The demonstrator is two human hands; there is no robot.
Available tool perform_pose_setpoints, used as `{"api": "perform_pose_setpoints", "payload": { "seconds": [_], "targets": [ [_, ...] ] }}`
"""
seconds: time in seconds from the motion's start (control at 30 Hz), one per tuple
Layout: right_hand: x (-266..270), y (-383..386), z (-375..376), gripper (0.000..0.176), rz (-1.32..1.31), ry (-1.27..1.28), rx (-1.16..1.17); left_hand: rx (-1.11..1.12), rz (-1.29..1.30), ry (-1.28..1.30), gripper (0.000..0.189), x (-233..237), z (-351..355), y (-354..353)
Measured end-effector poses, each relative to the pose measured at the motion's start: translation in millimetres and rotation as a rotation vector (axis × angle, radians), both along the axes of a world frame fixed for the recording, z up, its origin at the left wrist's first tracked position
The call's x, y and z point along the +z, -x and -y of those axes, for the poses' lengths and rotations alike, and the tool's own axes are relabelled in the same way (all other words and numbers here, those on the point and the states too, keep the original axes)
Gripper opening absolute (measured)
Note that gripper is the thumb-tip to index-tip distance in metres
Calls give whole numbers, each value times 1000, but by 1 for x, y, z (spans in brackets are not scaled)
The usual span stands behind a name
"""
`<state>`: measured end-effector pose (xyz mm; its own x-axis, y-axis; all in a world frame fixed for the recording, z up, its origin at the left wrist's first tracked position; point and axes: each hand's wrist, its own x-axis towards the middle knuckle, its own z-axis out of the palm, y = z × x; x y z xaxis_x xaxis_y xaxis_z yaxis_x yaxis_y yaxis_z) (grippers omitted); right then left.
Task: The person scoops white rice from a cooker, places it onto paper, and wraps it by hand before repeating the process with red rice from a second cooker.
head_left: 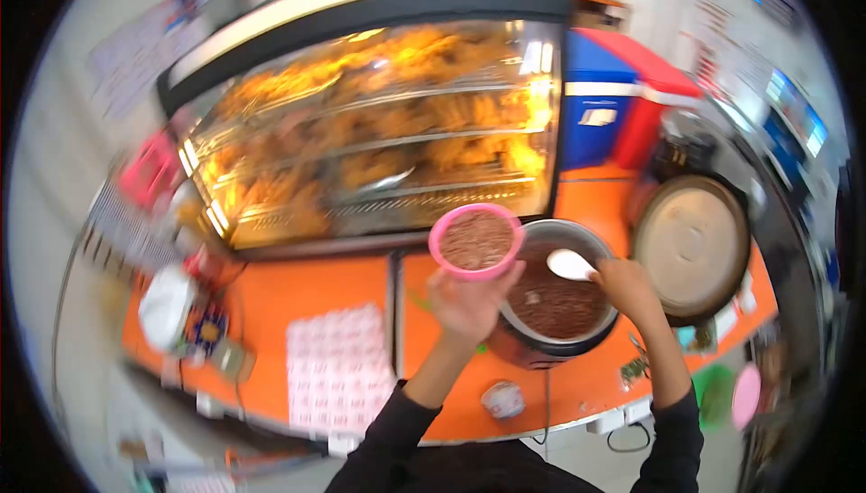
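My left hand (pixel 471 305) is closed around a small pink bowl (pixel 439 257) from below, holding it at the left rim of the pot. Reddish-brown rice (pixel 478 236) fills the bowl. In my right hand (pixel 624 284) is a white rice paddle (pixel 568 265), its blade over the rice cooker (pixel 595 240). More of the dark reddish rice (pixel 555 306) lies inside that cooker. Its round lid (pixel 690 245) stands raised on the right, beyond my right wrist.
A lit glass display cabinet (pixel 361 132) with fried food on shelves stands behind. Printed paper sheets (pixel 338 367) lie on the orange counter (pixel 262 290) at left. Blue (pixel 595 105) and red (pixel 663 87) cooler boxes stand back right. A small cup (pixel 502 399) sits near the front edge.
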<state>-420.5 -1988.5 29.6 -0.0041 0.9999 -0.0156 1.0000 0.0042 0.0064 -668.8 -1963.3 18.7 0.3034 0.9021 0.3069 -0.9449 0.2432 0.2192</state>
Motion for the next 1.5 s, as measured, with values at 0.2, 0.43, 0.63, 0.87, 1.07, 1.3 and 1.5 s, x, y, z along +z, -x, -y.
{"api": "perform_pose_setpoints", "payload": {
  "seconds": [0.2, 0.43, 0.63, 0.87, 1.07, 1.3, 1.5],
  "targets": [
    [-2, 115, 15, 26, -597, -498, 232, 229, -509, -33, 102, -84, 56, 63],
    [-135, 304, 93, 48, -1872, 325, 202, 739, -1073, -237, 115, -136, 116, 157],
    [-217, 383, 69, 48, -2518, 844, -339, 674, -2229, 75, 108, -186, 163, 314],
    [-214, 491, 46, 54, -638, -95, 486, 485, -2380, 81, 116, -228, 174, 378],
    [-223, 483, 42, 59, -743, -49, 455, 660, -2112, 169, 95, -224, 177, 384],
    [-70, 356, 17, 60, -385, -814, 211, 976, -1799, 352, 19, -200, 184, 446],
    [-70, 85, -3, 54, -69, -473, -285, 876, -1252, 620, 24, -181, 175, 450]
  ]
}}
